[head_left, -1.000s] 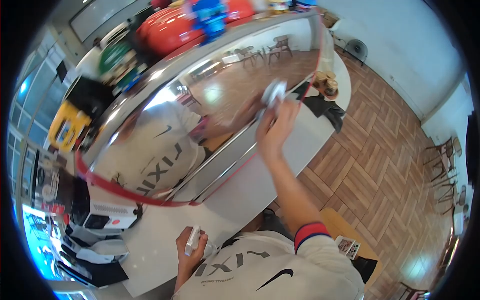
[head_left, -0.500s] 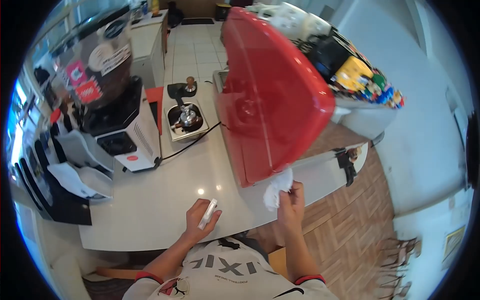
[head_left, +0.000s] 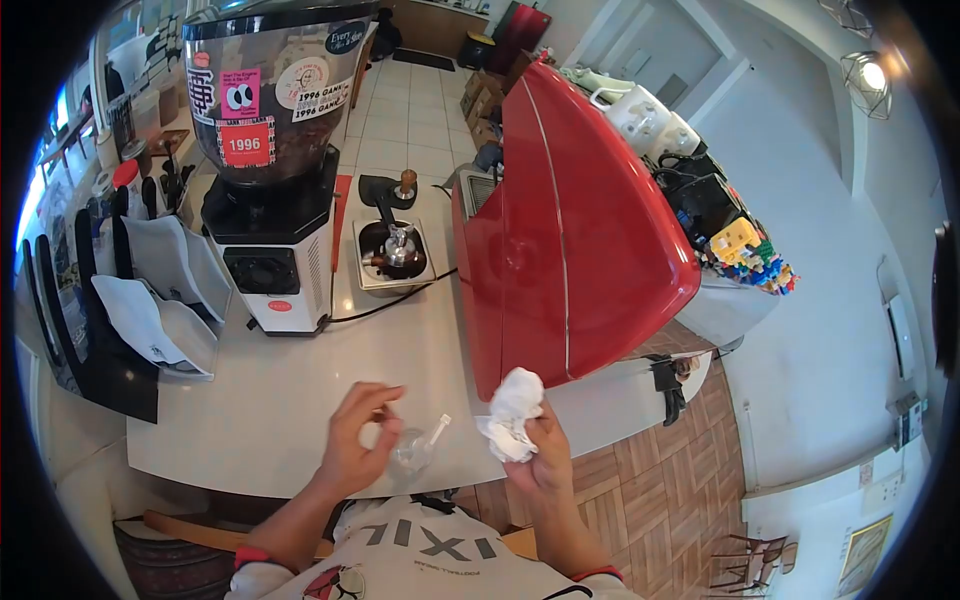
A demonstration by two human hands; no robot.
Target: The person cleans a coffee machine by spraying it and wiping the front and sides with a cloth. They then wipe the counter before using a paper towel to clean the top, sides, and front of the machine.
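My right hand (head_left: 543, 458) grips a crumpled white cloth (head_left: 515, 412) beside the lower edge of the red machine. Left of it, my left hand (head_left: 362, 438) is raised over the counter with loosely bent fingers, thumb apart, and nothing visible between them. Close to its fingertips is a small clear transparent object (head_left: 412, 452) with a pale narrow end pointing up and right; it appears to rest on the counter, near the front edge.
A pale counter (head_left: 270, 420) spans the front. A grinder (head_left: 280, 250) with a bean hopper stands at left, next to white trays (head_left: 160, 320). A metal container (head_left: 395, 258) holds a portafilter. The large red machine (head_left: 590, 240) stands at right, with cups on top.
My left hand has let go of the clear object and moved left, fingers apart. My right hand has brought the cloth left and lower. The view has shifted.
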